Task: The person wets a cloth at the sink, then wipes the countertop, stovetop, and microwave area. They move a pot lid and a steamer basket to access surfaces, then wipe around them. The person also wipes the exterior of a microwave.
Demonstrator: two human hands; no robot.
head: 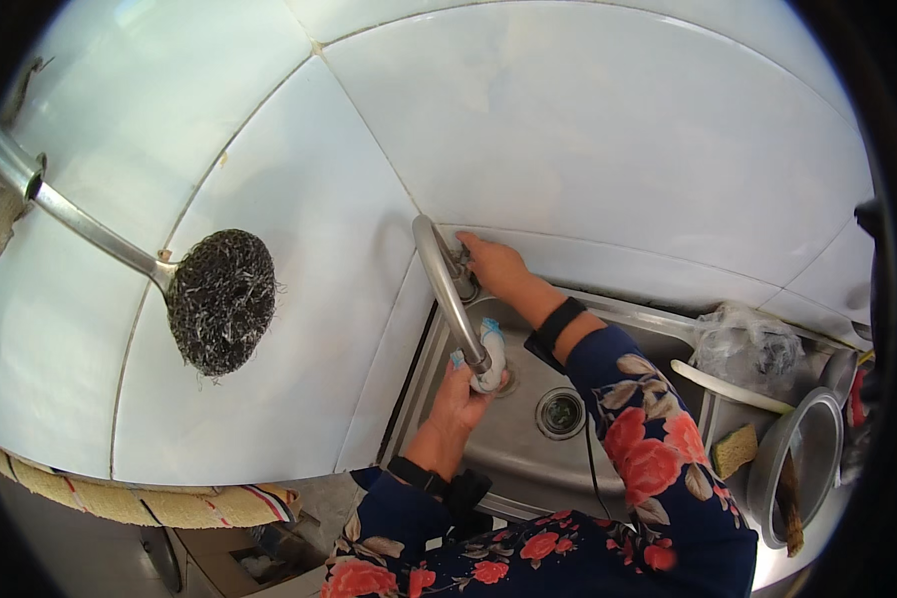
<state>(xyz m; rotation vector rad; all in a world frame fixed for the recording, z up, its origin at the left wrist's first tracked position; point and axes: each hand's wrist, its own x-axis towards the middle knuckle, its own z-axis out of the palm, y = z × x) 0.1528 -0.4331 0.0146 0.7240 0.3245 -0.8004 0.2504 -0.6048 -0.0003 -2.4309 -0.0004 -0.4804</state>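
A curved metal faucet (448,288) rises at the sink's back left corner, its spout over the basin. My left hand (454,404) holds a wadded white cloth (495,351) with blue edging directly under the spout end. At the faucet's base, my right hand (497,265) has its fingers about the faucet handle (460,258), which is partly hidden. Below both hands lies the stainless steel sink basin (486,445). Its round drain strainer (560,413) has bits of green scrap in it. Whether water is running is not plain.
A steel wool scrubber (224,303) hangs on the tiled wall (329,187) from a metal ladle. At right are a clear plastic bag (747,344), a pale-handled utensil (729,386), a sponge (735,450) and a metal bowl (762,486). A yellow towel (142,508) lies lower left.
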